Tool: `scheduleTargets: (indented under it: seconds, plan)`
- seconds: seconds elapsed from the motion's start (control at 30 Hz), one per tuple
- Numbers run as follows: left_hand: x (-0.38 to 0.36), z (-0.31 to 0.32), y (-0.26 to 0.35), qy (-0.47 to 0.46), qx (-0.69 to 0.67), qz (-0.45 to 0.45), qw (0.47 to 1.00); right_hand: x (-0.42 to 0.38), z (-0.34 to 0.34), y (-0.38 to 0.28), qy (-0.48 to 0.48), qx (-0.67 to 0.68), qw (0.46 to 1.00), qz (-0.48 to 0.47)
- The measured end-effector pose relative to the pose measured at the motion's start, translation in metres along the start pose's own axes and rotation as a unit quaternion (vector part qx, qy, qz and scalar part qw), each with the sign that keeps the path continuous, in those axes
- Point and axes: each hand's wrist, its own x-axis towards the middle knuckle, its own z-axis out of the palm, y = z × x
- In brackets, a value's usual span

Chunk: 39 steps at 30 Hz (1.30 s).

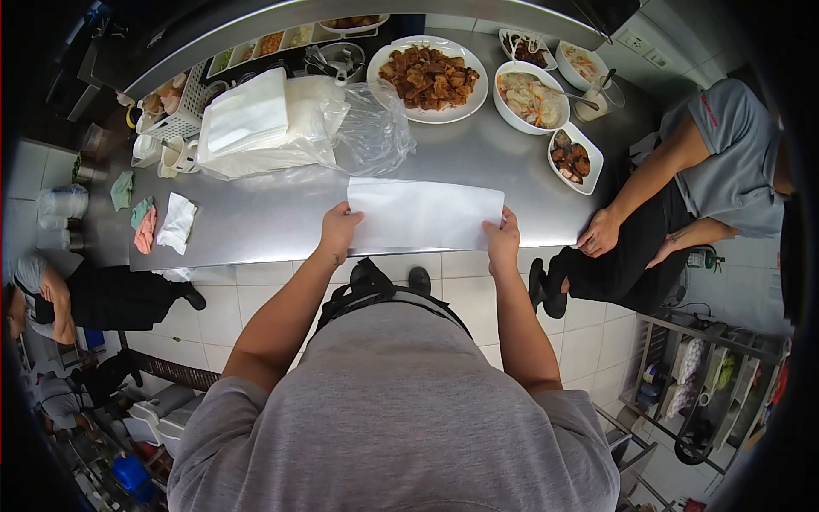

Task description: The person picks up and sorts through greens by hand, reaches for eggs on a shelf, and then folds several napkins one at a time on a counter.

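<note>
A white paper sheet [426, 213] stretches between my two hands, low over the front of the steel counter. My left hand [339, 229] pinches its left edge, and my right hand [503, 230] grips the right edge near the lower corner. Beyond my left hand lies a thick stack of similar white paper [247, 115], partly wrapped in a clear plastic bag [373, 132] that spills to the right.
The steel counter [281, 226] holds a plate of cooked meat [431, 77], a bowl of shredded vegetables [531, 96] and a smaller dish [575, 159]. Folded cloths [177, 222] lie left. One person [725, 162] leans at the right end; another [94, 294] stands left.
</note>
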Motion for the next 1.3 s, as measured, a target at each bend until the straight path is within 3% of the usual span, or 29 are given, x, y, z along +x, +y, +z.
scheduleTargets:
  seconds: [0.07, 0.2, 0.27, 0.37, 0.8, 0.9, 0.97, 1.1, 1.17, 1.2, 1.27, 1.3]
  plan:
    - [-0.001, -0.004, 0.003, 0.056, 0.257, 0.123, 0.957, 0.009, -0.008, 0.011, 0.007, -0.047, 0.998, -0.052]
    - [-0.005, 0.000, 0.011, 0.057, 0.174, 0.085, 0.980, 0.009, -0.009, 0.002, 0.016, -0.096, 0.994, -0.055]
    - [-0.008, 0.005, 0.017, 0.068, 0.212, 0.087, 0.971, 0.003, -0.005, -0.003, 0.044, -0.214, 0.964, -0.148]
    - [-0.012, 0.011, 0.024, 0.076, 0.188, 0.067, 0.977, -0.007, -0.004, -0.004, 0.088, -0.267, 0.942, -0.182]
    - [-0.010, 0.011, 0.024, 0.087, 0.194, 0.086, 0.973, -0.005, -0.008, 0.001, 0.065, -0.231, 0.955, -0.175]
    - [-0.012, 0.013, 0.022, 0.089, 0.210, 0.102, 0.968, -0.015, 0.002, -0.005, 0.080, -0.275, 0.926, -0.244]
    - [-0.011, 0.012, 0.018, 0.123, 0.283, 0.162, 0.937, -0.029, 0.011, -0.024, 0.114, -0.487, 0.791, -0.352]
    - [-0.028, 0.016, 0.030, 0.144, 0.259, 0.129, 0.946, -0.031, 0.031, -0.006, -0.009, -0.451, 0.802, -0.392]
    - [-0.036, 0.014, 0.046, 0.143, 0.388, 0.241, 0.878, -0.018, 0.030, 0.001, -0.011, -0.452, 0.785, -0.424]
    - [-0.042, 0.012, 0.072, 0.162, 0.383, 0.251, 0.874, -0.009, 0.028, 0.003, -0.005, -0.447, 0.781, -0.436]
    - [-0.067, 0.004, 0.127, 0.260, 0.393, 0.435, 0.767, 0.001, 0.022, 0.001, -0.009, -0.458, 0.769, -0.445]
    - [-0.065, -0.011, 0.153, 0.311, 0.392, 0.468, 0.728, 0.002, 0.020, -0.002, -0.016, -0.461, 0.768, -0.444]
